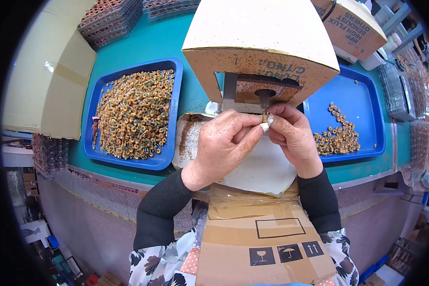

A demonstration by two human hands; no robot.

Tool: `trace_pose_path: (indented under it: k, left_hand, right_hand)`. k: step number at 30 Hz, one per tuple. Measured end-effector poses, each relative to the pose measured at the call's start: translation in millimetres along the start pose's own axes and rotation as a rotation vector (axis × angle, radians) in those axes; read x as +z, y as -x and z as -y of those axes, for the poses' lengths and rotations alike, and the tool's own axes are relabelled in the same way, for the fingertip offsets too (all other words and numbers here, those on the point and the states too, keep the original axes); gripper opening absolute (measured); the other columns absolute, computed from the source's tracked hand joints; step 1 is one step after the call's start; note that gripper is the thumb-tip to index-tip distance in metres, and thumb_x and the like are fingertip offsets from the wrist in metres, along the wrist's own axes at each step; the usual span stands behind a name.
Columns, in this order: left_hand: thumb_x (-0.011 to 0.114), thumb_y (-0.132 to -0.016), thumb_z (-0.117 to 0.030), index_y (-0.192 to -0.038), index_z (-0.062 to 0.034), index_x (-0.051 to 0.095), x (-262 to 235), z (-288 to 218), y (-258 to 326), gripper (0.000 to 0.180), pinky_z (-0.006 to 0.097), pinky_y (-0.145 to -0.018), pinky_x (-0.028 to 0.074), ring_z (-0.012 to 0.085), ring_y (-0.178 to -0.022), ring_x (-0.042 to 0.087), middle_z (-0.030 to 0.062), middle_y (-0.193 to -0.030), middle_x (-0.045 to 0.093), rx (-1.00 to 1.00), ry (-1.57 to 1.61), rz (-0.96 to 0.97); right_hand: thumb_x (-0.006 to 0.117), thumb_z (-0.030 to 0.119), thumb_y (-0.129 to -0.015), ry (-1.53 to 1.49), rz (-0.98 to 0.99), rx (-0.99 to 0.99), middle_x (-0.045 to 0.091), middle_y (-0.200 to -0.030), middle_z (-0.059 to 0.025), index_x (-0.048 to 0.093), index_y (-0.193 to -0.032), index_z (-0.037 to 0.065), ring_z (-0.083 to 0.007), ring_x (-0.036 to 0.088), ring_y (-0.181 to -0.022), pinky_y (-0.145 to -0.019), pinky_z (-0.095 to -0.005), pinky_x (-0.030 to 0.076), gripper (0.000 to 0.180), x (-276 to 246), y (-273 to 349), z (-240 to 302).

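Note:
Both my hands meet under a cardboard-shrouded machine (260, 43). My left hand (221, 143) and my right hand (293, 136) pinch one small copper-wound ring coil (265, 117) between their fingertips. They hold it just below the machine's dark round spindle (264, 95). Brown dust speckles both hands. A white taped fingertip shows at the coil. Black sleeves cover my forearms.
A blue tray (169, 112) at the left holds several wound coils. Another blue tray (362, 95) at the right holds a smaller pile. White paper (262, 171) lies under my hands, a cardboard box (264, 238) sits on my lap, and stacked trays (109, 21) stand far left.

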State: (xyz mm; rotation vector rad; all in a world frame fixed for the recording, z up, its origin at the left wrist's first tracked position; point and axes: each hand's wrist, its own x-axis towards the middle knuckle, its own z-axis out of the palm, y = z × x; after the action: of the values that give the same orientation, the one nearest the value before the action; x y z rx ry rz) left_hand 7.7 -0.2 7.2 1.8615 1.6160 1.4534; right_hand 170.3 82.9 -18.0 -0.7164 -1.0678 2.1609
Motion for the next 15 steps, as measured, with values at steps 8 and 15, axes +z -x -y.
trace_pose_path:
  k: [8, 15]
  left_hand:
    - [0.071, -0.077, -0.004, -0.088, -0.0027, 0.067, 2.1, 0.4, -2.3, 0.012, 0.029, -0.049, 0.042, 0.0165, -0.05, 0.049, 0.0057, -0.062, 0.051, 0.013, 0.003, -0.019]
    - [0.069, -0.078, -0.005, -0.087, -0.0014, 0.065, -3.9, -2.3, -9.6, 0.01, 0.031, -0.052, 0.044, 0.0201, -0.057, 0.056, 0.0087, -0.069, 0.058, -0.015, 0.003, 0.047]
  right_hand:
    - [0.066, 0.011, -0.086, -0.051, -0.008, 0.008, 0.057, -0.078, 0.0029, 0.06, -0.101, 0.003, 0.0, 0.035, -0.054, -0.047, -0.0167, 0.025, 0.018, 0.7, -1.7, 0.0]
    - [0.065, 0.011, -0.087, -0.107, -0.016, 0.005, 0.055, -0.075, 0.0034, 0.059, -0.1, 0.003, -0.0003, 0.033, -0.051, -0.046, -0.0168, 0.024, 0.016, 4.1, -1.1, -0.8]
